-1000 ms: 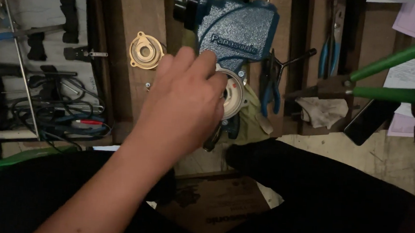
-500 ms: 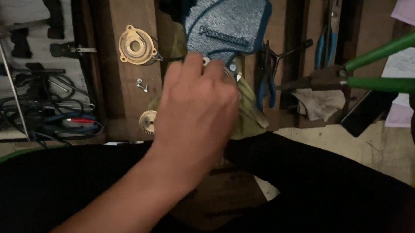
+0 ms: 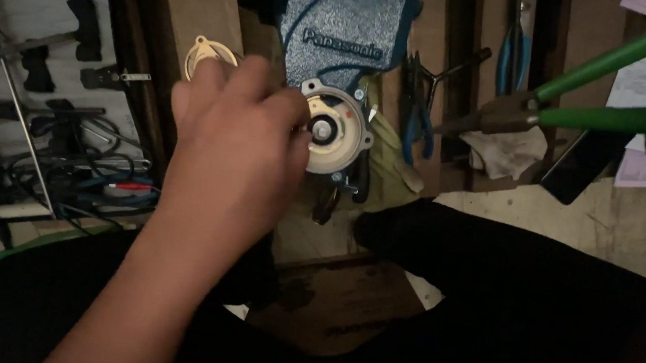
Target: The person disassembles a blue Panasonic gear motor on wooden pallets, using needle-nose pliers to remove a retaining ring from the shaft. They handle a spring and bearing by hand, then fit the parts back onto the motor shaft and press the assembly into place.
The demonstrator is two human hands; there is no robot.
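Observation:
My left hand (image 3: 234, 145) reaches up from the lower left, back toward me. Its fingers curl onto the left edge of a round cream plate (image 3: 339, 133) with a pale hub at its centre. That plate is fixed to the lower end of a blue cast metal housing (image 3: 341, 24), which stands against wooden planks. The fingertips are hidden behind the hand. A second cream flange (image 3: 196, 47) lies on the plank just above my knuckles. My right hand is out of view.
Large green-handled cutters (image 3: 608, 118) point in from the right, above a crumpled rag (image 3: 511, 153). Blue-handled pliers (image 3: 418, 124) hang beside the housing. Tangled cables (image 3: 73, 179) lie at the left. Dark cloth (image 3: 481, 306) fills the foreground around a brown box (image 3: 329, 303).
My left hand has slid left off the cream plate, uncovering its face and hub. The view has shifted slightly, so the housing sits higher.

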